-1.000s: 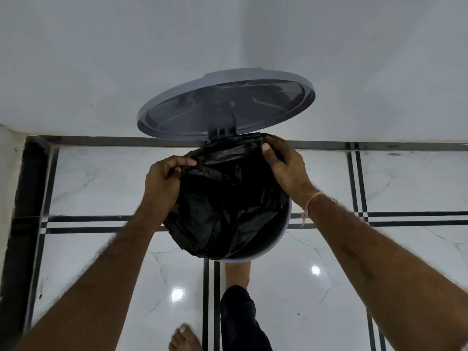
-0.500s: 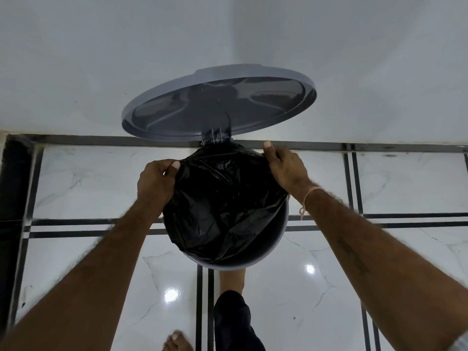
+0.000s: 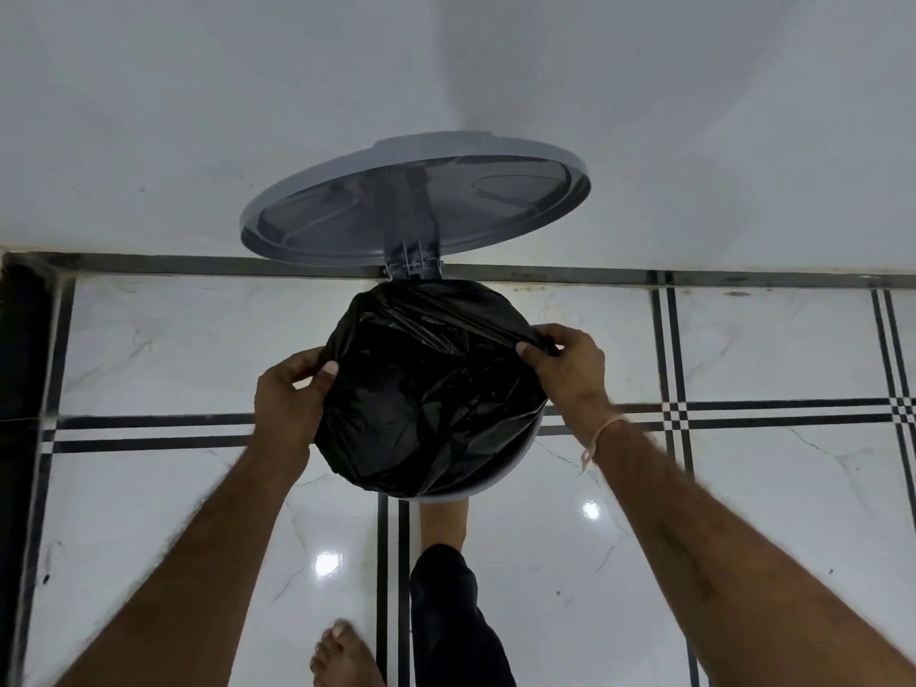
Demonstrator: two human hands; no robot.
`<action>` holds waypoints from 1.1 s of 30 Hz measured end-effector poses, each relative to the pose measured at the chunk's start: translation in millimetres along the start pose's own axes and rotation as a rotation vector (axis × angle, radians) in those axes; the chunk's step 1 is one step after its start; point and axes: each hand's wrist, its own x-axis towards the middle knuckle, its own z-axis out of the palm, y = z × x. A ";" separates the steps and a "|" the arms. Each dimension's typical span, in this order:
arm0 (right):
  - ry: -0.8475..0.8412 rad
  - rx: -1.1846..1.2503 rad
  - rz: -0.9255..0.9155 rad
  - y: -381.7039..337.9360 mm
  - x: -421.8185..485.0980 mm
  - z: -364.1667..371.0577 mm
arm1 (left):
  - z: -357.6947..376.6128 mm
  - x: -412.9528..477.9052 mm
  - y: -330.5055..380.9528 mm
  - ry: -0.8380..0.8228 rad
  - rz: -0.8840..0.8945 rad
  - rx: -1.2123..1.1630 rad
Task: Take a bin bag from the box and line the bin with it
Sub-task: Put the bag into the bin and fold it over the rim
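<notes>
Both bare arms reach forward and down to the bin bag [image 3: 426, 389]. The left hand [image 3: 290, 399] pinches its left edge. The right hand [image 3: 570, 366] pinches its right edge, a thread band [image 3: 602, 438] around that wrist.

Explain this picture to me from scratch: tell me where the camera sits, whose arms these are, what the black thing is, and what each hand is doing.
The camera is worn on a person's head and looks forward and down, so the two bare arms reaching in from the bottom are the wearer's own. There is no machine here.

On the tiled floor, against a white wall, stands a round bin. Its grey lid is tipped up at the back. A foot is at the bin's base, perhaps on a pedal, though no pedal shows.

The black thing is a bin bag, already sitting in the bin, with its mouth spread over much of the rim. The left hand grips the bag's edge on the left side. The right hand pinches the edge on the right and pulls it outward. At the front right, part of the bin's pale rim is still bare.
</notes>
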 end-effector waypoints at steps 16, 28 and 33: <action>0.245 0.712 0.431 32.2 -28.9 16.1 | 5.0 -34.3 -35.0 0.165 -0.321 -0.451; 0.127 0.806 0.633 55.4 -68.7 16.8 | -3.5 -74.1 -56.5 0.011 -0.504 -0.693; 0.164 0.763 0.597 48.7 -78.3 22.9 | 0.4 -84.4 -61.4 0.030 -0.497 -0.732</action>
